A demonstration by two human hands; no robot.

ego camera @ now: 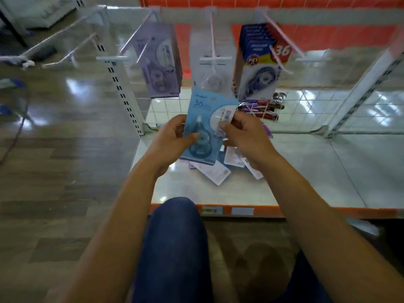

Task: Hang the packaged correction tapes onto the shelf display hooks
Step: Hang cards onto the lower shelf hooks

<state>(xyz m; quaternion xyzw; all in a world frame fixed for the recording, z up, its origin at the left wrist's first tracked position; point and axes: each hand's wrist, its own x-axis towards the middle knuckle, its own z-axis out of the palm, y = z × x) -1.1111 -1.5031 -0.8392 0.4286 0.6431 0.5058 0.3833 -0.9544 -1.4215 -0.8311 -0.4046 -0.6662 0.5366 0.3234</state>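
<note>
Blue pack [203,127] is held upright over the shelf [306,171], near its left edge and just below the middle hook [213,51]. Left hand [172,141] grips its left side, thumb across the front, fingers curled behind. Right hand [244,136] pinches its right edge. Loose packs [218,171] lie piled on the shelf beneath it. Purple packs [161,68] hang on the left hook, boxed packs [260,68] on the right.

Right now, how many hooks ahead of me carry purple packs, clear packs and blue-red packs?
Purple packs: 1 hook
Clear packs: 1 hook
Blue-red packs: 1 hook
Total: 3 hooks
The left hand and right hand hold the light blue pack, unhung.
</note>
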